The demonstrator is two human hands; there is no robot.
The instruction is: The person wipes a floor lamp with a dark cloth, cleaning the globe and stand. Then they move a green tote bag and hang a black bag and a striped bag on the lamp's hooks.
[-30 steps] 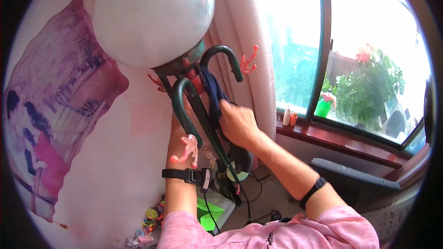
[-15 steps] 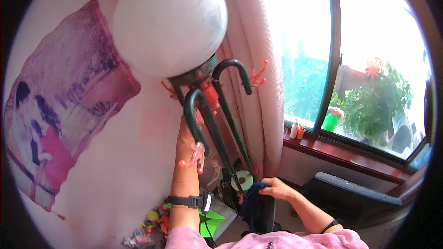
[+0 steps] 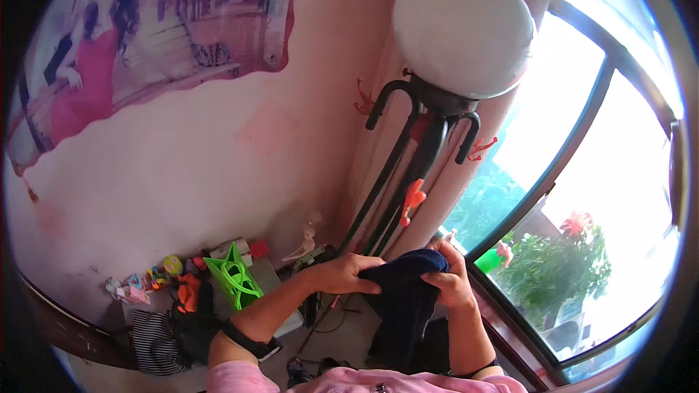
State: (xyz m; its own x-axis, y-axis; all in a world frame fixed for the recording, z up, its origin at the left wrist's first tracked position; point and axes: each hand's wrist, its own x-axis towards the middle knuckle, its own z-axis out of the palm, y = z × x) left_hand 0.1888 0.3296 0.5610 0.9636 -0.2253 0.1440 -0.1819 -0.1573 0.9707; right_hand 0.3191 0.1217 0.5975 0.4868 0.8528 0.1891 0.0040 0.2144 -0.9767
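Observation:
A dark navy piece of cloth (image 3: 408,306), perhaps a garment, hangs down in front of me from both hands. My left hand (image 3: 353,274) pinches its upper left edge between thumb and fingers. My right hand (image 3: 450,276) grips its upper right edge, thumb toward me. Between the hands the top edge makes a rounded fold; its lower end drops into shadow. Just beyond stands a dark metal coat stand (image 3: 393,175) with curved arms, red hooks (image 3: 413,202) and a big white globe (image 3: 466,29) on top. Neither hand touches the stand.
At left on the floor, a low box or bench carries a bright green bag (image 3: 234,280), small toys (image 3: 172,265) and a striped cloth (image 3: 155,342). A window (image 3: 539,211) with plants outside is on the right, beside a pink curtain (image 3: 378,94). A picture (image 3: 218,22) hangs on the wall.
My left hand has left the upper part of the coat stand and come down to the navy cloth. My right hand has raised the cloth. The view has shifted, putting the stand farther right.

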